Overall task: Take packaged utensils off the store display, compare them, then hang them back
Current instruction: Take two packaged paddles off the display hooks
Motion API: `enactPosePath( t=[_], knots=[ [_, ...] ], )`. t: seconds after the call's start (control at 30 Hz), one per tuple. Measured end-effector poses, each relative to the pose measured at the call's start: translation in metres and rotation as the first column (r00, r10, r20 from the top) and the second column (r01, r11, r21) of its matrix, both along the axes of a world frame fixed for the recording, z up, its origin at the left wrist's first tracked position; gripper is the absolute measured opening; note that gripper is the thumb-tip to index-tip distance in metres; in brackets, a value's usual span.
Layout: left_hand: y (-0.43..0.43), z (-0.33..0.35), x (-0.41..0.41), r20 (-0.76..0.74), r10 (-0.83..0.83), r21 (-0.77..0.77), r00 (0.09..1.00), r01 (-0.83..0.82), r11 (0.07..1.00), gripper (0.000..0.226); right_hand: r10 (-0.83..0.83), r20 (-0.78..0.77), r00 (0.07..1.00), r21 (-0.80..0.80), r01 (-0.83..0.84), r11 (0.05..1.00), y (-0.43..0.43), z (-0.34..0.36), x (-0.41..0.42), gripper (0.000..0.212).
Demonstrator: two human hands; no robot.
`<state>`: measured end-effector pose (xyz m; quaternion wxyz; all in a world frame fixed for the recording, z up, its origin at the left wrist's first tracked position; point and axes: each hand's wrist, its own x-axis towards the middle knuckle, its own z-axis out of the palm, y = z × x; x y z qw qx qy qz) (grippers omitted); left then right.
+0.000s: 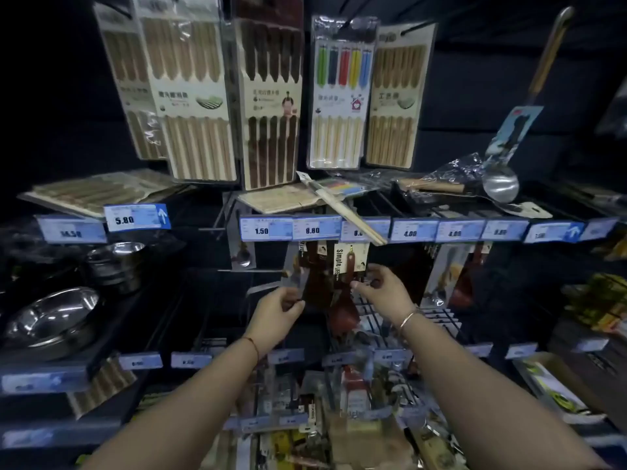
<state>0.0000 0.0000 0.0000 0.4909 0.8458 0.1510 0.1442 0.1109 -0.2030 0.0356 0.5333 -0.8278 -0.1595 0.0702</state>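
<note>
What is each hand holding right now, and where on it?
The left hand pinches the lower edge of a clear utensil pack. The right hand pinches the "Simple" spoon pack at mid-height on its right edge.

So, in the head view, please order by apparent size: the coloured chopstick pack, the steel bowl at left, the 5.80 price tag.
1. Coloured chopstick pack
2. Steel bowl, which is nearer the camera, so its real size is unsure
3. 5.80 tag
</note>
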Motion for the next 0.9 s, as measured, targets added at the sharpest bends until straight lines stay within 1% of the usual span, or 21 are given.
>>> enactPosePath(
  t=[0.07,0.17,0.2,0.3,0.37,0.43,0.5,0.53,0.6,0.67,0.73,0.83,0.9],
  knots=[
    [0.008,-0.004,0.012,0.027,0.009,-0.02,1.0,-0.008,1.0,0.028,-0.016,0.006,1.0,0.049,0.016,0.999,0.007,-0.002,0.007,0.059],
    [0.023,-0.011,0.035,0.057,0.009,-0.024,0.998,-0.008,1.0,0.015,0.024,0.012,1.0,0.112,-0.025,0.993,0.015,-0.008,0.018,0.039],
    [0.028,-0.013,0.041,0.058,0.017,-0.029,0.998,-0.015,0.999,0.014,0.043,-0.001,0.999,0.144,-0.043,0.989,0.017,-0.01,0.02,0.036],
    [0.04,-0.022,0.063,0.072,0.067,-0.107,0.995,-0.059,0.993,0.023,0.092,-0.034,0.995,0.251,-0.08,0.965,0.02,-0.016,0.029,0.039],
    [0.044,-0.025,0.078,0.09,0.106,-0.154,0.99,-0.092,0.984,0.027,0.124,-0.024,0.992,0.265,-0.114,0.958,0.02,-0.017,0.034,0.031],
    [0.046,-0.023,0.089,0.099,0.125,-0.185,0.987,-0.105,0.977,0.038,0.174,-0.018,0.985,0.25,-0.164,0.954,0.017,-0.02,0.04,0.022],
    [0.049,-0.02,0.097,0.112,0.15,-0.164,0.982,-0.131,0.978,0.047,0.2,-0.022,0.979,0.236,-0.19,0.953,0.014,-0.022,0.044,0.023],
    [0.049,-0.019,0.098,0.122,0.164,-0.137,0.979,-0.147,0.98,0.046,0.212,-0.017,0.977,0.234,-0.203,0.951,0.011,-0.022,0.047,0.024],
    [0.045,-0.022,0.101,0.151,0.151,-0.144,0.977,-0.129,0.981,0.037,0.216,-0.01,0.976,0.255,-0.206,0.945,0.006,-0.022,0.053,0.027],
    [0.036,-0.027,0.103,0.178,0.117,-0.205,0.977,-0.079,0.975,0.029,0.199,-0.006,0.98,0.278,-0.19,0.942,0.003,-0.022,0.057,0.03],
    [0.028,-0.029,0.107,0.202,0.102,-0.258,0.974,-0.047,0.965,0.033,0.193,-0.002,0.981,0.288,-0.185,0.94,0.001,-0.023,0.06,0.03],
    [0.021,-0.027,0.112,0.224,0.099,-0.304,0.969,-0.027,0.952,0.046,0.215,-0.018,0.976,0.318,-0.199,0.927,0.0,-0.025,0.062,0.019],
    [0.02,-0.025,0.115,0.235,0.12,-0.37,0.964,-0.025,0.929,0.052,0.227,-0.024,0.974,0.33,-0.206,0.921,0.0,-0.024,0.062,0.015]
  ],
)
